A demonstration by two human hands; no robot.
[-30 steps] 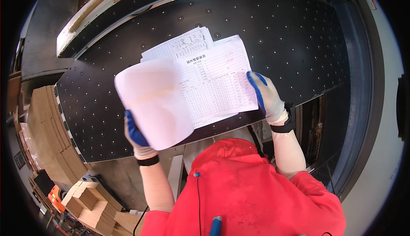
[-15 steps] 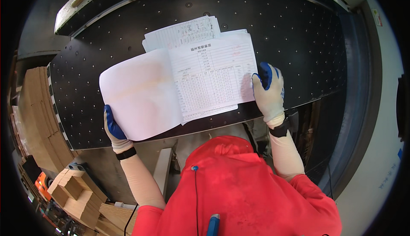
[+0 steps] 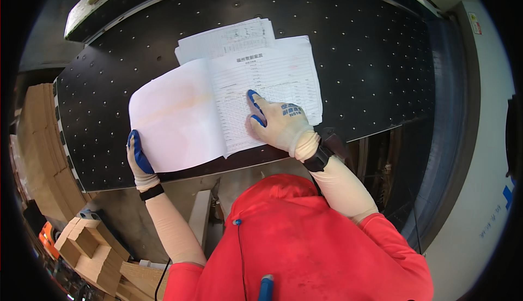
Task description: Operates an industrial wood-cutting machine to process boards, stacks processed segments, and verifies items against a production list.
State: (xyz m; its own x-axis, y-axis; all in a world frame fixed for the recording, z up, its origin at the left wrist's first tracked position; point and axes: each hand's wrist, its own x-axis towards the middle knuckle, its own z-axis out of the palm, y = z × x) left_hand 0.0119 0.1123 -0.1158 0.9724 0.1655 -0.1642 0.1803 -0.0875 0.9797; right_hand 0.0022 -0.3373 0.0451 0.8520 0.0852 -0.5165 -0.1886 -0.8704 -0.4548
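A stack of printed paper sheets [image 3: 261, 72] lies on the black table, its top page filled with a table of small print. One sheet [image 3: 174, 118] is folded over to the left, its blank side up and slightly curved. My left hand [image 3: 140, 159], in a white glove with blue coating, grips the lower left edge of this folded sheet; some of its fingers are hidden. My right hand [image 3: 278, 124], gloved likewise, rests over the printed page with the index finger stretched onto the rows and the thumb apart. Nothing is held in it.
The black tabletop [image 3: 370, 66] is dotted with small studs. A dark beam [image 3: 109, 25] runs along its far side. Brown boards [image 3: 41, 148] stand to the left, with wooden pieces [image 3: 90, 252] below them. A grey cabinet side [image 3: 479, 154] rises at the right.
My right hand has moved left from the page's right edge onto its printed rows, index finger extended. My left hand keeps hold of the folded sheet, and the view has shifted slightly.
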